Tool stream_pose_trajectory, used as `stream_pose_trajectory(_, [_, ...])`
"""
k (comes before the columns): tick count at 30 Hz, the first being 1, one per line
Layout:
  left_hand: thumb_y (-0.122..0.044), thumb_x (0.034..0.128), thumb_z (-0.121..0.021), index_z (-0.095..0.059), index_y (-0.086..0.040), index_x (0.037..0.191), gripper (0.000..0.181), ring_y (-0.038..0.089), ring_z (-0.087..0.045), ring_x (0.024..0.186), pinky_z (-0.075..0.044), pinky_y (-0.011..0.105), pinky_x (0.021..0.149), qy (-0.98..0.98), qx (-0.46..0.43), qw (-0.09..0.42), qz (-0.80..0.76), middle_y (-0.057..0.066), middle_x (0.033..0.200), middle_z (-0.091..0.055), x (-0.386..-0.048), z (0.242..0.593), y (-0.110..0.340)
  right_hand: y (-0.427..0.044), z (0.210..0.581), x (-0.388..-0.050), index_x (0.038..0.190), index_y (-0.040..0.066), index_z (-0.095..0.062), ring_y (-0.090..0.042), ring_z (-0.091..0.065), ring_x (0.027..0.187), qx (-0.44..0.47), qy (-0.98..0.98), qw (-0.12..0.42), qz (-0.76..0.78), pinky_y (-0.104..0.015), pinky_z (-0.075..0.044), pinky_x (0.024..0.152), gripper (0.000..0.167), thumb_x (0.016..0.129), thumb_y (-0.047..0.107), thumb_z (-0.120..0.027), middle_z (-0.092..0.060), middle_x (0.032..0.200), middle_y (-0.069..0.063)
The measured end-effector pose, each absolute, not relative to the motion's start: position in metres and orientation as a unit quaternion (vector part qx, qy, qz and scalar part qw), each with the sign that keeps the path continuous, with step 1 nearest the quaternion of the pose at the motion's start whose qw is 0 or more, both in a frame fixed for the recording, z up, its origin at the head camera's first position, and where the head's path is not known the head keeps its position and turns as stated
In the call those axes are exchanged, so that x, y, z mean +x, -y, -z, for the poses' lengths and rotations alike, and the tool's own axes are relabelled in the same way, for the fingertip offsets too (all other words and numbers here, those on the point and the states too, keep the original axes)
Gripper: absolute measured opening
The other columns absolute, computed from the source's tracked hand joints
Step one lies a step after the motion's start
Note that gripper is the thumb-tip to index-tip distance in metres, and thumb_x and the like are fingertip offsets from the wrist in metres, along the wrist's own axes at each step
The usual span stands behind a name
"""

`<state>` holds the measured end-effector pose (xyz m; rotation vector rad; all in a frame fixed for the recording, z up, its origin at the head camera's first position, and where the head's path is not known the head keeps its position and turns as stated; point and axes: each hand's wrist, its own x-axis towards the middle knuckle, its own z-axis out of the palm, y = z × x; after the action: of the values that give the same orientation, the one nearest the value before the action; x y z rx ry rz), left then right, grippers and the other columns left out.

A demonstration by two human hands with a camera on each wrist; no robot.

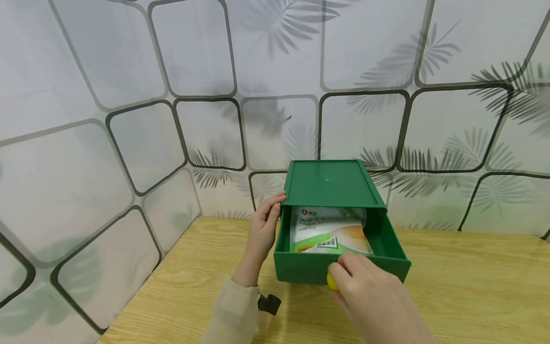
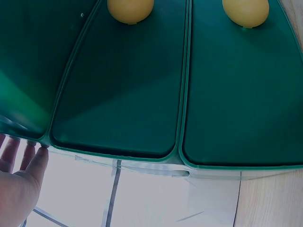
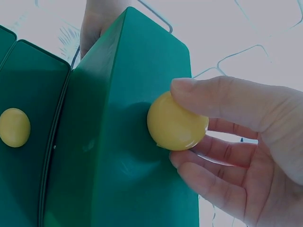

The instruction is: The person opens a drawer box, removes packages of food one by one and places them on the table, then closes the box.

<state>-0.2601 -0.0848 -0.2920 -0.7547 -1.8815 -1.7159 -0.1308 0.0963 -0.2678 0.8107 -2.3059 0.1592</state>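
A green drawer cabinet (image 1: 331, 184) stands on the table, its top drawer (image 1: 301, 267) pulled out toward me. Inside the drawer lies a white and green packet of corn starch (image 1: 315, 234). My right hand (image 1: 365, 289) pinches the drawer's round yellow knob (image 3: 173, 125) between thumb and fingers, seen closely in the right wrist view. At the cabinet's left side, my left hand (image 1: 263, 229) rests its fingers against the edge near the top. Two lower drawer fronts with yellow knobs (image 2: 130, 9) show in the left wrist view.
The wooden table (image 1: 189, 282) extends to both sides of the cabinet. Behind it hangs a pale curtain (image 1: 279, 129) with dark outlines and leaf prints. A small black device (image 1: 269, 304) is at the left wrist, beside the beige sleeve (image 1: 235, 310).
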Motion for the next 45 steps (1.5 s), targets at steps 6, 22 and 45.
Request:
stream_pose_trajectory(6, [-0.001,0.0940,-0.038,-0.053,0.011,0.114,0.027,0.027,-0.042,0.117,-0.039,0.036,0.092,0.688,-0.277,0.243,0.625,0.020,0.124,-0.048,-0.260,0.292,0.085,-0.096,0.267,-0.129,0.070,0.014,-0.057,-0.008,-0.042,0.060,0.312,0.886,0.337,-0.060,-0.019,-0.038,0.045,0.031,0.054,0.015,-0.083,-0.039,0.068,0.006])
stream_pose_trajectory(22, [0.000,0.0938,-0.038,-0.052,0.012,0.114,0.027,0.028,-0.041,0.117,-0.038,0.035,0.092,0.686,-0.277,0.243,0.628,0.021,0.124,-0.047,-0.260,0.291,0.084,-0.096,0.267,-0.126,0.071,0.013,-0.057,-0.010,-0.044,0.062,0.310,0.889,0.335,-0.037,-0.021,-0.040,0.044,0.032,0.054,0.019,-0.083,-0.040,0.069,0.005])
stream_pose_trajectory(45, [-0.010,0.0949,-0.040,-0.055,0.003,0.116,0.029,0.018,-0.042,0.117,-0.039,0.032,0.092,0.677,-0.295,0.248,0.627,0.011,0.126,-0.049,-0.284,0.313,0.088,-0.099,0.270,-0.126,0.069,0.013,-0.052,-0.010,-0.042,0.059,0.343,0.864,0.367,-0.039,-0.020,-0.037,0.041,0.038,0.048,0.017,-0.084,-0.038,0.068,0.005])
